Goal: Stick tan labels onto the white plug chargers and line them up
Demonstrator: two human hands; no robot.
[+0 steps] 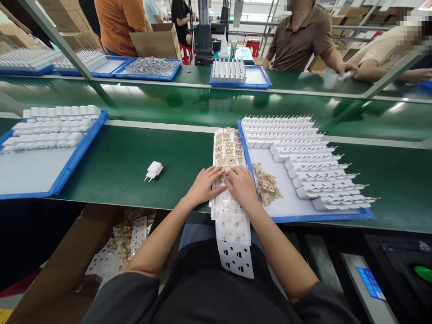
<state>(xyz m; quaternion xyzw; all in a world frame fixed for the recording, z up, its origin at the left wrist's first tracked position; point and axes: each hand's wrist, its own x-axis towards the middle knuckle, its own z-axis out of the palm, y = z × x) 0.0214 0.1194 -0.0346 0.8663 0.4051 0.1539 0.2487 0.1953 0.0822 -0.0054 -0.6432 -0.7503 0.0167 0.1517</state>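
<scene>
A long white backing sheet carrying rows of tan stickers lies on the green table and hangs over its front edge toward my lap. My left hand rests flat on the sheet's left side, fingers together. My right hand presses on the sheet beside it, fingertips pinching at a sticker. Just right of my hands is a blue-rimmed tray with rows of white plug adapters and a small heap of loose tan stickers. A single white plug adapter lies on the table to the left.
A second blue tray with white adapters sits at the left. More trays stand across the belt, where other people work. A cardboard box of used sheets is below left. A control panel is at lower right.
</scene>
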